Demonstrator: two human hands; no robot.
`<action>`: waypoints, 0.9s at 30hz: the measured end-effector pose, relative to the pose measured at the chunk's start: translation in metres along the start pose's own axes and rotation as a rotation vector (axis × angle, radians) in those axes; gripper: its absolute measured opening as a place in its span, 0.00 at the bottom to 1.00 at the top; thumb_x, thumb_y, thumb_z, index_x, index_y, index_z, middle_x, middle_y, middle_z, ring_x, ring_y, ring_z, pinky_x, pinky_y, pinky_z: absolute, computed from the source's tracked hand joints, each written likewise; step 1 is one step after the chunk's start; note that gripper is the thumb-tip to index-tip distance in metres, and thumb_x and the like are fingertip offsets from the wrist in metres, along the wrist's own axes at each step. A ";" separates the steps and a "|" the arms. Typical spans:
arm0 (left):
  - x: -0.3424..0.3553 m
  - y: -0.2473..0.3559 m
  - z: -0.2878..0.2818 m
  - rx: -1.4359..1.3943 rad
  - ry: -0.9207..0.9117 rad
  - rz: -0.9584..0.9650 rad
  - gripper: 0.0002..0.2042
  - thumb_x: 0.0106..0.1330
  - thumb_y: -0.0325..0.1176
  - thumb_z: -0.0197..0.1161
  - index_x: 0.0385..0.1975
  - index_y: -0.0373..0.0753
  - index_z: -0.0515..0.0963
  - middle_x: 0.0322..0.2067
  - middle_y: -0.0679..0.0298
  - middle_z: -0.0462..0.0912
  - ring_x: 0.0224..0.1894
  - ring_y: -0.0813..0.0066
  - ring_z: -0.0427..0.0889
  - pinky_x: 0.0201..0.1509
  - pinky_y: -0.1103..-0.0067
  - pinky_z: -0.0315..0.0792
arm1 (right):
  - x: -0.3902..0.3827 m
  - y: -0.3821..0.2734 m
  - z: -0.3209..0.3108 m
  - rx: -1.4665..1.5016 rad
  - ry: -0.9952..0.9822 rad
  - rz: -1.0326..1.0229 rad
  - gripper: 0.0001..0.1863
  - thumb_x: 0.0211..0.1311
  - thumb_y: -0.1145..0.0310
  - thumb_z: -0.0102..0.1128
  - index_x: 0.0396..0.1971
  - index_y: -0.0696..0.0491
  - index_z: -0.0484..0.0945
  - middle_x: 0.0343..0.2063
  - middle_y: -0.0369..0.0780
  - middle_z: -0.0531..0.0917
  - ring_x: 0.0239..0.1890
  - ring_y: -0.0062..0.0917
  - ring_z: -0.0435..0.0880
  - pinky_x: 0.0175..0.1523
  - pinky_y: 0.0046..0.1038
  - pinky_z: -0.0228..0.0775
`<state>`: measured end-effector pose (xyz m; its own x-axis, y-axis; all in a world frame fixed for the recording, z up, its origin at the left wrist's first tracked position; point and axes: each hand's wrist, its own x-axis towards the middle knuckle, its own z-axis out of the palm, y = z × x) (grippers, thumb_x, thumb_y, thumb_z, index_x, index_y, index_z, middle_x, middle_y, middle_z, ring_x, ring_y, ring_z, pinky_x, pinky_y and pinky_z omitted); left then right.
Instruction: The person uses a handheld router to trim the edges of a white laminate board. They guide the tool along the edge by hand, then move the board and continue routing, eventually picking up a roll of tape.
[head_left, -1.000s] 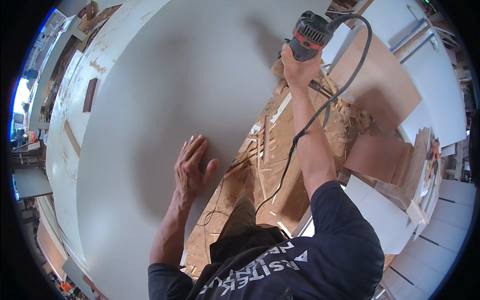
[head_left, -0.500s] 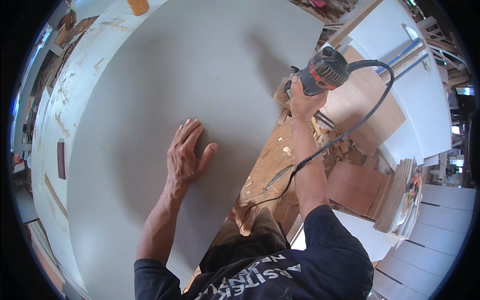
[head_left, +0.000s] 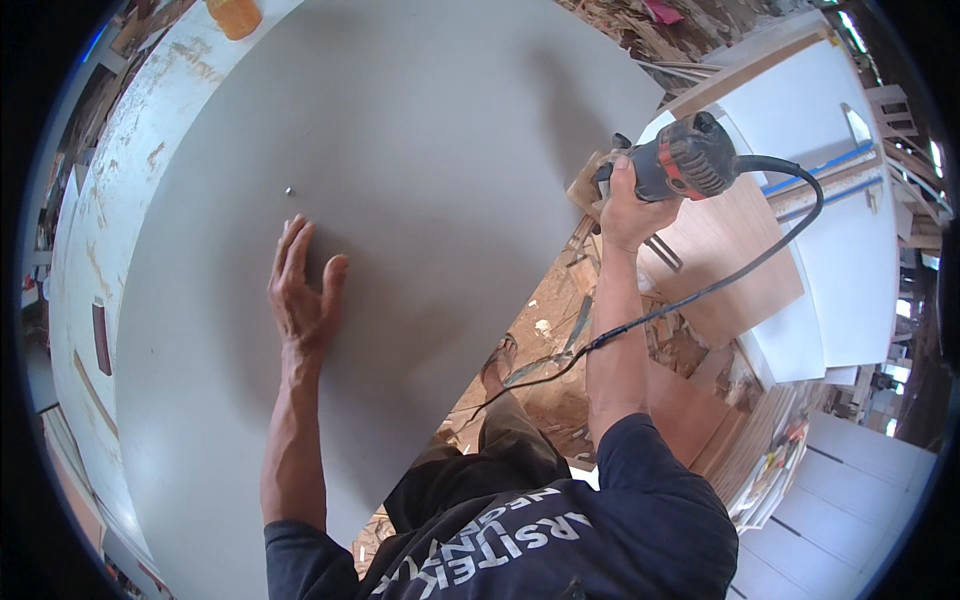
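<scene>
Smooth grey panel (head_left: pixel 420 130), right hand (head_left: pixel 630 210) gripping power tool (head_left: pixel 690 160), ribbed, cylindrical

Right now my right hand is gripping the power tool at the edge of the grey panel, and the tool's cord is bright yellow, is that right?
Not quite: the cord is black, as the head view shows. Your right hand is indeed gripping the power tool at the edge of the grey panel.

Our black, red-banded power tool (head_left: pixel 692 162)
We see it at the edge of a broad grey panel (head_left: pixel 420 140) lying flat.
</scene>
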<state>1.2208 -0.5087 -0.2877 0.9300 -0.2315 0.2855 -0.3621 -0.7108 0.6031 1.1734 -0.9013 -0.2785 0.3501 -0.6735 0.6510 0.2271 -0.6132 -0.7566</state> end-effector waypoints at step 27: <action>-0.006 -0.015 0.007 0.293 0.121 -0.140 0.31 0.72 0.57 0.58 0.60 0.33 0.76 0.66 0.50 0.73 0.71 0.50 0.68 0.72 0.61 0.65 | 0.170 0.145 0.027 -0.007 0.032 -0.064 0.25 0.52 0.75 0.70 0.51 0.62 0.73 0.39 0.41 0.83 0.38 0.26 0.83 0.47 0.26 0.76</action>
<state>1.2210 -0.5012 -0.3032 0.9488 -0.0503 0.3118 -0.1815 -0.8948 0.4079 1.2902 -1.0936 -0.2796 0.3062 -0.6455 0.6997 0.2416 -0.6583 -0.7130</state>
